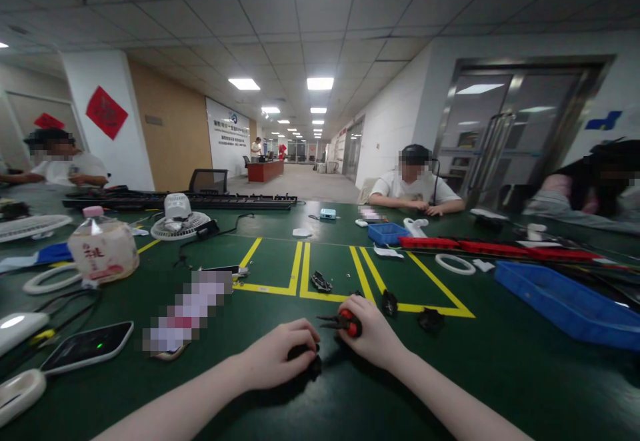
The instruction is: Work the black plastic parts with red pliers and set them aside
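Note:
My right hand (367, 331) is wrapped round red-handled pliers (346, 323), whose dark jaws point left toward my other hand. Curled over a small black part (314, 366), my left hand (280, 354) rests low over the green table (280, 414); much of that part is hidden under the fingers. Just beyond the hands lies a black and silver piece (321, 281) inside yellow tape lines. Dark crumpled pieces (389, 303) sit to the right of the pliers, one of them (431, 319) on the tape.
A bottle (103, 247), a white fan (181, 225), a phone (87, 347) and cables stand at left. A blue tray (565, 304), a small blue bin (387, 233), a white ring (455, 264) and red strips (490, 249) lie at right. Several people sit around.

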`<action>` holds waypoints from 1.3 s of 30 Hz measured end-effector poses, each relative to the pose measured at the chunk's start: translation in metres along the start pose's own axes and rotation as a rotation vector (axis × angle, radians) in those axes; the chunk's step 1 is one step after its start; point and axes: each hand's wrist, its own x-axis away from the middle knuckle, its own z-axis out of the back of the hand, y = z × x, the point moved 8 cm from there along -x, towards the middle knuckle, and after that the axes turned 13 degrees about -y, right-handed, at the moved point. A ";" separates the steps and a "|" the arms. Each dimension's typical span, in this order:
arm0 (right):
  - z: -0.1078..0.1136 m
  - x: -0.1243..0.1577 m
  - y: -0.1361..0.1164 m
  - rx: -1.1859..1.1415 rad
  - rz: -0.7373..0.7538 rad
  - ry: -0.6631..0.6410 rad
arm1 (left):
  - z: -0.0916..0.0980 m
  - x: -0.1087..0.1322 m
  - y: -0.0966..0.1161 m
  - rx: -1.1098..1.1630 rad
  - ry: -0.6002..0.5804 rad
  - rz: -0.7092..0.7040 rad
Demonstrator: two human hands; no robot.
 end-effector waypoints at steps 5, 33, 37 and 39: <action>0.000 0.002 -0.002 -0.105 -0.062 0.008 | 0.001 0.000 -0.003 0.007 0.007 -0.010; 0.005 0.096 0.031 -0.018 -0.229 -0.222 | 0.004 0.005 -0.012 -0.009 -0.053 0.048; 0.013 0.091 0.022 -0.032 -0.260 -0.163 | 0.006 0.011 -0.009 -0.026 -0.041 0.094; 0.020 0.092 0.017 -0.040 -0.243 -0.081 | 0.011 0.015 -0.009 -0.060 0.018 0.115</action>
